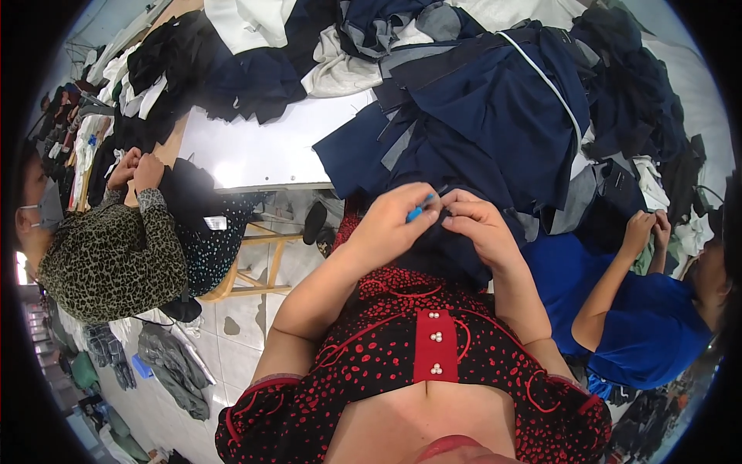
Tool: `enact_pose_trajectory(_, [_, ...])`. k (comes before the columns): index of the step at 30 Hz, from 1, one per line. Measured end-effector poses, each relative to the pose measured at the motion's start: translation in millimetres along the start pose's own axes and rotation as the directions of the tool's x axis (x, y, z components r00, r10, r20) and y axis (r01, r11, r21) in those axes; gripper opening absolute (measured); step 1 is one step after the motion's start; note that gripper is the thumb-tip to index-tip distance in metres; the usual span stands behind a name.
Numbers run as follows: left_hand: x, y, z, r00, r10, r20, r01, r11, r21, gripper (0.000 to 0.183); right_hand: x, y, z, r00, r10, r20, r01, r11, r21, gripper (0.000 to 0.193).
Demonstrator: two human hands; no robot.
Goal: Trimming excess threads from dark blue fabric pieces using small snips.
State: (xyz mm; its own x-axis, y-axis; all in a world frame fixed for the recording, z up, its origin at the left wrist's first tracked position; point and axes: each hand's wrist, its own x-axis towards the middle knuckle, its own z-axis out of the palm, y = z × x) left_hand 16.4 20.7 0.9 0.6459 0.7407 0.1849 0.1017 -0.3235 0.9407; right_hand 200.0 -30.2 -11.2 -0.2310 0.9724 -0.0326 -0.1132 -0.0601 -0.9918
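Observation:
My left hand [398, 213] is closed around a small tool with a bright blue handle [417, 209]; its working end is too small to make out. Close beside it, my right hand [477, 226] pinches dark navy cloth [452, 255] between thumb and fingers. The fingertips of both hands nearly meet over the cloth. This cloth hangs down toward my lap. Ahead of my hands lies a large heap of navy garments [495, 116] with grey lining pieces showing.
A white tabletop [247, 151] runs to the left of the heap. A white cord [550, 85] curves over the garments. One co-worker in leopard print [116, 255] sits at left, another in a blue top [649, 340] at right. A wooden stool [267, 240] stands at left.

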Motion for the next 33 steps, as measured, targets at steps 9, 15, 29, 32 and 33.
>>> enact_pose_trajectory(9, [-1, -2, 4, 0.994, 0.089, -0.057, -0.079, 0.984, 0.163, 0.012, -1, 6, 1, 0.998, -0.053, -0.039, 0.046, 0.984, -0.170, 0.009])
enact_pose_trajectory(15, [-2, 2, 5, 0.992, 0.096, -0.086, -0.073, 0.968, 0.238, 0.010, -1, 5, 1, 0.998, -0.061, 0.004, 0.061, 0.988, -0.139, 0.009])
enact_pose_trajectory(29, [-17, 38, -20, 0.997, -0.011, -0.082, 0.026, 0.982, 0.186, 0.035, -6, -5, 3, 0.982, -0.135, -0.134, 0.126, 0.989, -0.073, 0.011])
enact_pose_trajectory(32, [-24, 43, -14, 1.000, 0.003, -0.015, 0.000, 0.978, 0.208, 0.039, -6, -4, 6, 0.974, -0.173, -0.143, 0.158, 0.981, -0.114, 0.012])
enact_pose_trajectory(33, [-24, 42, -11, 1.000, 0.000, -0.021, 0.005, 0.971, 0.238, 0.037, -6, -4, 7, 0.967, -0.205, -0.151, 0.189, 0.976, -0.111, 0.012])
